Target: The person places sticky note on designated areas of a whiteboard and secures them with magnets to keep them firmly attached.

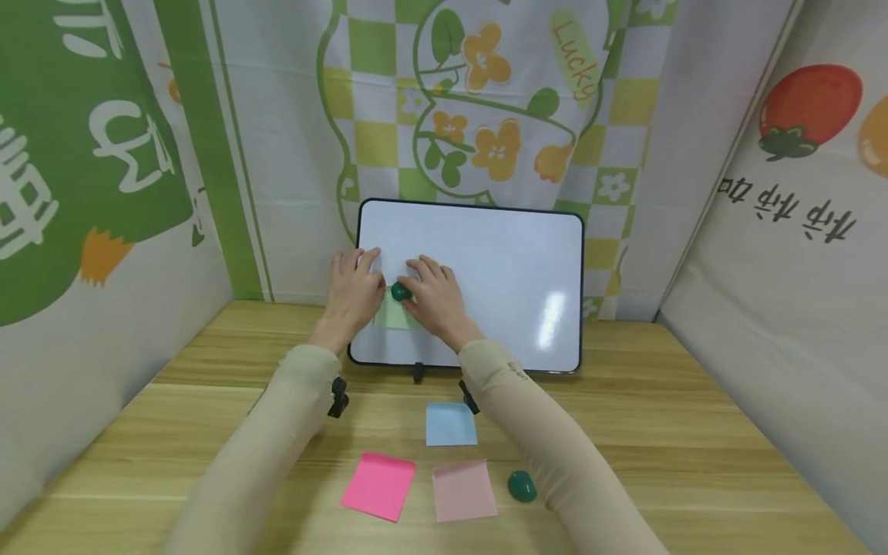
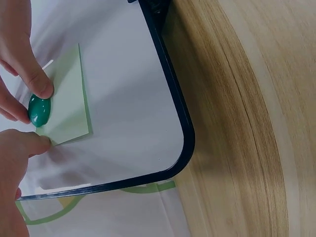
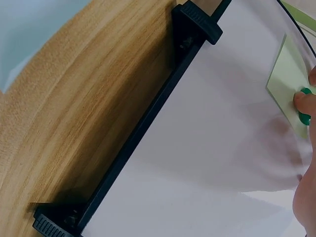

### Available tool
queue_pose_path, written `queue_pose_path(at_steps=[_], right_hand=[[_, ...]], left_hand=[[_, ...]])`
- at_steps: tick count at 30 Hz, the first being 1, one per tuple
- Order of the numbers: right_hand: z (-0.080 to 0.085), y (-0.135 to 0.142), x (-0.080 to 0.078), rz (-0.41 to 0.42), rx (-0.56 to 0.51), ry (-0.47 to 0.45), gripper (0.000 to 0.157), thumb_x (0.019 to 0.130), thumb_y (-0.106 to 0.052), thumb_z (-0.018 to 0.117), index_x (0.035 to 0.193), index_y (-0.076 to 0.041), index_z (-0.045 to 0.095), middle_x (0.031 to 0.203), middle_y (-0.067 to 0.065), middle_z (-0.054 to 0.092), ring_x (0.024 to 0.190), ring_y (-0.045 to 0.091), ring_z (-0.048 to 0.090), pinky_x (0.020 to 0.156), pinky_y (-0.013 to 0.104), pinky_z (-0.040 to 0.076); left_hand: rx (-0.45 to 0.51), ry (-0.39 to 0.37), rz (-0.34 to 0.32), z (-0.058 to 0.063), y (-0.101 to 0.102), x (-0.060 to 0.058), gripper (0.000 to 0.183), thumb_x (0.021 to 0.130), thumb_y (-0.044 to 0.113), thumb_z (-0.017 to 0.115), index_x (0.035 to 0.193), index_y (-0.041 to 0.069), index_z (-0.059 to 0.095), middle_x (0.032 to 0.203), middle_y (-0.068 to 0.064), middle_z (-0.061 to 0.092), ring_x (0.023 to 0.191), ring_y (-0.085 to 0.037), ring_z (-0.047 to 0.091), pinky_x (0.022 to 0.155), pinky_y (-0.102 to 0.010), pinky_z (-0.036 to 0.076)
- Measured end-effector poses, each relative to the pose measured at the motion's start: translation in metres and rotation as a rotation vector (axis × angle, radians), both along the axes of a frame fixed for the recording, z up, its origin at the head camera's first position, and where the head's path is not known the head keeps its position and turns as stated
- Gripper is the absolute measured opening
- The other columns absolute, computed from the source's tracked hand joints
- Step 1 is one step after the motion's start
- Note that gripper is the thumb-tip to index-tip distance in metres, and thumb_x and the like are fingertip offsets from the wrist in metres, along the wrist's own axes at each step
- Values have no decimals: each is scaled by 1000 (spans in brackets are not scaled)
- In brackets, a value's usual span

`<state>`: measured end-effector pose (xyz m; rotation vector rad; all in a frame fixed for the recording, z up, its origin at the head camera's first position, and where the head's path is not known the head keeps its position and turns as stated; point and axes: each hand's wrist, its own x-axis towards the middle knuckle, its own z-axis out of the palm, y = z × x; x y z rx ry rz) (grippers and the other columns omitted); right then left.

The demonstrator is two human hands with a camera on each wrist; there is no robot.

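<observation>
A pale green sticky note (image 2: 69, 98) lies against the whiteboard (image 1: 499, 285), near its left side. My right hand (image 1: 437, 299) pinches a glossy green round magnet (image 2: 39, 109) between thumb and finger, over the note's upper edge. Beside it, the thumb of my left hand (image 1: 355, 289) presses the note's corner to the board. The other left fingers lie near the board's left edge, mostly hidden in the left wrist view. In the right wrist view, the right thumb (image 3: 303, 103) covers part of the magnet.
On the wooden table (image 1: 659, 432) lie a blue sticky note (image 1: 451, 425), a bright pink one (image 1: 379, 487), a pale pink one (image 1: 465, 492) and a second green magnet (image 1: 522, 486) by the right forearm. Black feet (image 3: 195, 24) support the board. Patterned cloth (image 1: 277, 154) hangs behind.
</observation>
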<state>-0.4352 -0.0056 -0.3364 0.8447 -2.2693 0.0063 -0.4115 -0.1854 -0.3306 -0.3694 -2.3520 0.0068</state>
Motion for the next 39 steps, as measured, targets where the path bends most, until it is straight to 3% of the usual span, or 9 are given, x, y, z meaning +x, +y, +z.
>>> queue_pose_path(at_steps=[17, 30, 39], right_hand=[[-5, 4, -1, -14, 17, -12, 42, 92, -38, 70, 131, -26, 64, 149, 5, 50, 142, 29, 41, 110, 46, 42], [2, 16, 1, -29, 31, -45, 43, 93, -38, 69, 133, -24, 63, 151, 6, 48, 143, 29, 40, 112, 47, 41], [3, 21, -1, -17, 28, -48, 46, 92, -41, 69, 134, -23, 62, 153, 7, 45, 144, 29, 38, 114, 47, 38]], left_hand=[[45, -53, -12, 1, 2, 4, 12, 90, 19, 72, 92, 8, 77, 146, -14, 53, 138, -39, 41, 117, -65, 22], [88, -63, -54, 1, -3, 5, 13, 88, 19, 75, 97, 10, 76, 145, -15, 54, 137, -40, 43, 118, -64, 21], [77, -93, -32, -2, -6, 8, 32, 88, 23, 76, 116, 9, 69, 147, -15, 52, 138, -39, 41, 119, -63, 20]])
